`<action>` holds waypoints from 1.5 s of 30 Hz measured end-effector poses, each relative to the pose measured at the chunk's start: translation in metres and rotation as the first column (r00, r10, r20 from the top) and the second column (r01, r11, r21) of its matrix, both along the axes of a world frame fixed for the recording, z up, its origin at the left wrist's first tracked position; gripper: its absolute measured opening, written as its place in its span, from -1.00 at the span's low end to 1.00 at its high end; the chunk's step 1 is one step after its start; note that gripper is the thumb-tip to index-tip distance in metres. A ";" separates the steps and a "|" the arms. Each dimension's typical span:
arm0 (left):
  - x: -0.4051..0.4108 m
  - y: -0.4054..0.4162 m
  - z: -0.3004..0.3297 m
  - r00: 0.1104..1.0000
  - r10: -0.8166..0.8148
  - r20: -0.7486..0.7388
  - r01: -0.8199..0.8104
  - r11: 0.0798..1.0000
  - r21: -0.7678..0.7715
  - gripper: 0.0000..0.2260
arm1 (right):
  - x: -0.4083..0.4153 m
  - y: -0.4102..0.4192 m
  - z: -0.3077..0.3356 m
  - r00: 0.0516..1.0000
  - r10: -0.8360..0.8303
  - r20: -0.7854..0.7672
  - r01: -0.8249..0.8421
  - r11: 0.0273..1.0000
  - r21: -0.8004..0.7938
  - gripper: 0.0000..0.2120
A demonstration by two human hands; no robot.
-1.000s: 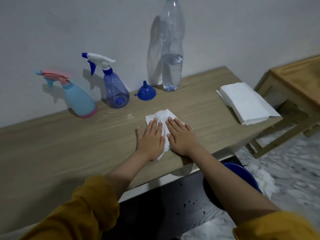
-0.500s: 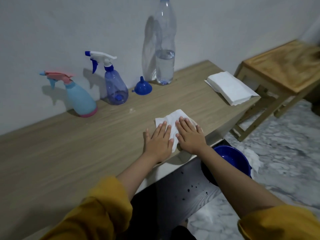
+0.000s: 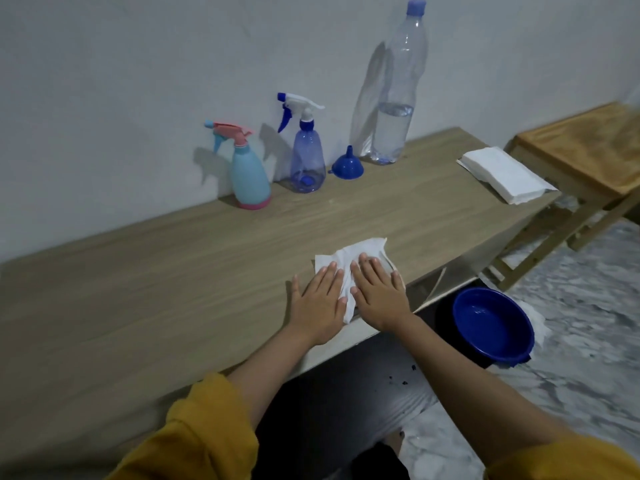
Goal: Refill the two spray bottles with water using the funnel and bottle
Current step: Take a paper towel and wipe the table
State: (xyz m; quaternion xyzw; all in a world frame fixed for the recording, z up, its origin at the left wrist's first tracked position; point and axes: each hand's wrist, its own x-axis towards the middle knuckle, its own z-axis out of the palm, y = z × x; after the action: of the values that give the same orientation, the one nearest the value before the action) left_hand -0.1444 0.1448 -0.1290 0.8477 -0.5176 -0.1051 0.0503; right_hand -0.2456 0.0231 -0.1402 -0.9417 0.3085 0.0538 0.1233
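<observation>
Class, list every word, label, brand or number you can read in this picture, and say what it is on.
None can be read.
Water bottle: clear, no label visible.
Light blue spray bottle: plain.
Purple spray bottle: plain.
Funnel, napkin stack and basin: no print.

Person is wearing mustard-yellow sleeves (image 3: 194,434), both pushed up past the elbows; 2 forearms showing bare, hands ungloved.
</observation>
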 end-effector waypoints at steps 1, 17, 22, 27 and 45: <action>0.004 0.012 0.000 1.000 0.008 0.007 -0.008 1.000 0.001 -0.51 | 0.005 0.011 0.000 1.000 0.017 -0.004 -0.017 1.000 0.004 -0.39; 0.042 0.178 -0.001 0.963 0.270 0.012 -0.270 0.963 -0.023 -0.51 | 0.085 0.164 0.005 0.947 0.316 -0.054 -0.317 0.948 -0.014 -0.38; 0.058 0.225 -0.002 0.920 0.391 -0.003 -0.391 0.920 -0.020 -0.47 | 0.110 0.199 0.009 0.897 0.438 -0.053 -0.438 0.899 0.027 -0.47; 0.084 0.257 0.001 0.878 0.478 0.035 -0.478 0.878 0.012 -0.46 | 0.143 0.223 0.011 0.844 0.536 -0.029 -0.535 0.844 0.043 -0.47; 0.131 0.108 0.011 0.935 0.349 0.064 -0.354 0.929 0.111 -0.49 | 0.168 0.083 0.010 0.922 0.374 0.099 -0.383 0.919 0.096 -0.46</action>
State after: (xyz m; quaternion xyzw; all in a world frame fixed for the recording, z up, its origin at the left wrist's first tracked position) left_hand -0.0136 0.2525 -0.1176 0.9302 -0.3512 -0.1069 0.0059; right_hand -0.0777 0.1059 -0.1304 -0.9763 0.1121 0.0571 0.1760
